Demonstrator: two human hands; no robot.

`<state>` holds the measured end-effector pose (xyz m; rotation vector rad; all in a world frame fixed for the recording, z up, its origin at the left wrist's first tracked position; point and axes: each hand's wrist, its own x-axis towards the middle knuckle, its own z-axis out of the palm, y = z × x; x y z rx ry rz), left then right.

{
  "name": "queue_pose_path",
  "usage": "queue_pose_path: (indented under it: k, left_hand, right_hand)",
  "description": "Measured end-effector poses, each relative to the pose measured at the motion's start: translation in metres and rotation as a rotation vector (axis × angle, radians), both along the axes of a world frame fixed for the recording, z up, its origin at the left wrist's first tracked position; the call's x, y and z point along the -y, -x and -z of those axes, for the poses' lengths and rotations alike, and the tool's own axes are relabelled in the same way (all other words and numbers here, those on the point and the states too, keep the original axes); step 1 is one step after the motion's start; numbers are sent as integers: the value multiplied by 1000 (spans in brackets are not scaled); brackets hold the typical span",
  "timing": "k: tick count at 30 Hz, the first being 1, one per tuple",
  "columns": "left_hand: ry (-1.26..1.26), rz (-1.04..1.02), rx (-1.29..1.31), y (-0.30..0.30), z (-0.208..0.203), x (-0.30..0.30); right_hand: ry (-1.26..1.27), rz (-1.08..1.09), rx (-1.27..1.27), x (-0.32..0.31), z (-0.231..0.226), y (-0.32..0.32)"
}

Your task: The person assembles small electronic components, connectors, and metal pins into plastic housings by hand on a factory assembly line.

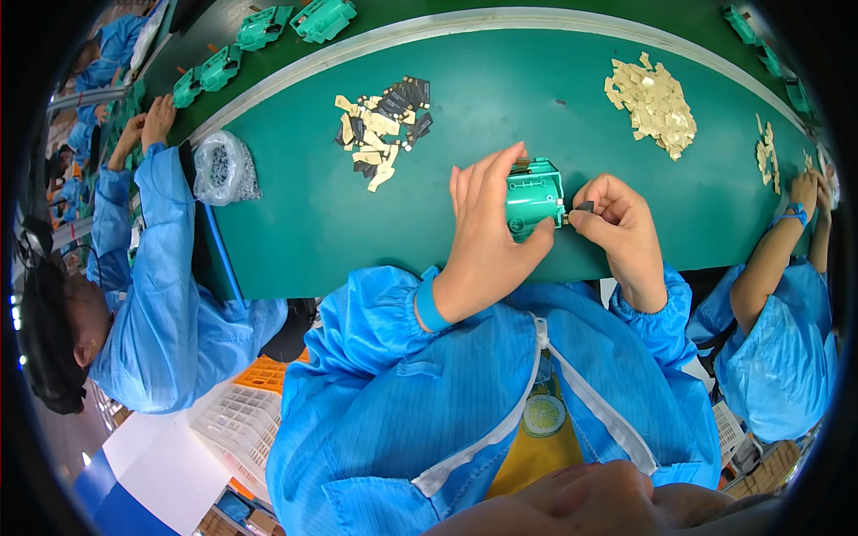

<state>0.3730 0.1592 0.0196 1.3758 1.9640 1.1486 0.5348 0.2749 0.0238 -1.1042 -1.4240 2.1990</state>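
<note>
My left hand (483, 237) is closed around a green plastic housing (534, 196), its fingers behind and its thumb along the near edge. The housing is held above the table (429, 232) in front of my chest. My right hand (624, 223) pinches a small dark flat piece (585, 206) between thumb and forefinger at the housing's right end. Whether that piece is fixed to the housing or only touches it, I cannot tell. Brownish contacts show at the housing's right edge, near my left thumb.
Mixed black and cream flat pieces (380, 125) lie ahead to the left. A larger cream heap (652, 105) lies ahead to the right, with loose strips (767, 156) farther right. A clear bag of small parts (225, 170) stands left. Green housings (265, 27) line the far strip. Co-workers sit on both sides.
</note>
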Motion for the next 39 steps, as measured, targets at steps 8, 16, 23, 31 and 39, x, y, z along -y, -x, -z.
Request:
queue_pose_path:
  k: [8, 16, 23, 31, 39]
  left_hand:
    - [-15, -9, -17, -3, 4, 0]
    - [13, 8, -26, -4, 2, 1]
    - [8, 9, -33, -4, 3, 0]
    - [22, 2, -61, -4, 2, -2]
    - [20, -2, -75, -5, 2, -5]
  right_hand:
    - [14, 30, -1, 2, 0, 1]
    - [41, 5, -19, 0, 2, -2]
    - [43, -18, -9, -2, 2, -3]
    - [43, -11, -61, -5, 3, -5]
    - [24, 8, -37, -1, 4, -3]
